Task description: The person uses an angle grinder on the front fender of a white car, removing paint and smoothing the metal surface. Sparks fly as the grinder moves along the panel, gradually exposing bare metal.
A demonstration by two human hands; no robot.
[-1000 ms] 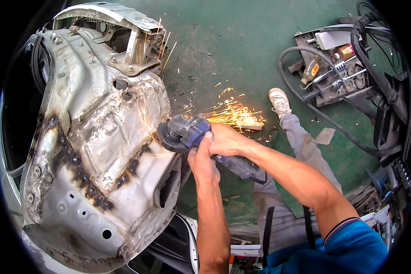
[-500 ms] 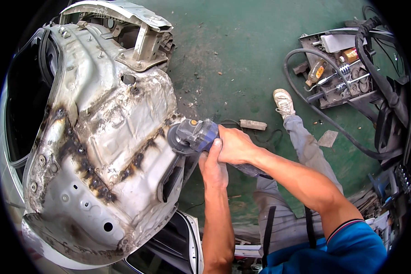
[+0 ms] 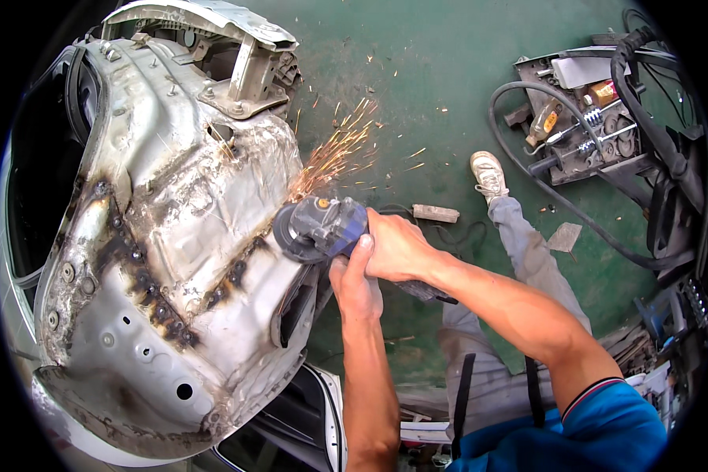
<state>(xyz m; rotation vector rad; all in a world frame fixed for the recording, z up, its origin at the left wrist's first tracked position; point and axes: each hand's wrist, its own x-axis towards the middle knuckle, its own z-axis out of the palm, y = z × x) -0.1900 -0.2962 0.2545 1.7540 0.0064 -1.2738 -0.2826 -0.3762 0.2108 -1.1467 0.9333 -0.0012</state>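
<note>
An angle grinder [image 3: 330,224] with a dark blue and grey body is held by both my hands. Its disc [image 3: 291,234] meets the scorched weld seam [image 3: 240,271] near the edge of a silver car body panel [image 3: 212,200]. Orange sparks [image 3: 337,153] fly from the contact point, away from me. My right hand [image 3: 401,244] wraps over the grinder's body. Below it, my left hand [image 3: 356,283] grips from underneath with the thumb up along the tool; its other fingers are partly hidden. A second burnt row of welds [image 3: 153,291] runs across the panel to the left.
A bent metal bracket [image 3: 252,75] rises at the panel's far end. On the right, a tool tray [image 3: 574,118] holds a bottle and metal parts, with a thick black hose [image 3: 495,118] looping around. A small block [image 3: 436,213] and a flat scrap [image 3: 565,237] lie on the green floor.
Both hands have moved the grinder slightly left, further onto the panel's seam. Sparks now spray from the disc where there were none before.
</note>
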